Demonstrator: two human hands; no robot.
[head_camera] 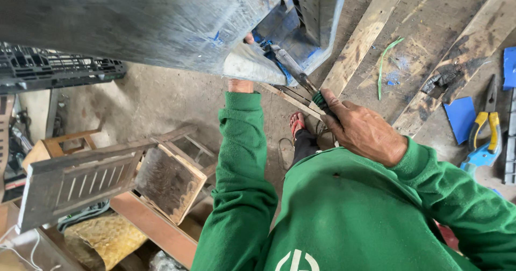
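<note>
both hands work at a big grey-blue plastic pallet (pixel 161 18) tipped up ahead of the person. right hand (pixel 363 131) is clenched round the green handle of a flat metal tool (pixel 293 69), its tip pushed into the pallet's open blue edge. left hand (pixel 248 38) is mostly hidden behind that edge, only a fingertip showing, so its grip cannot be told. likely risk: the tool slips off the hard plastic and jabs the left hand close beside its tip.
</note>
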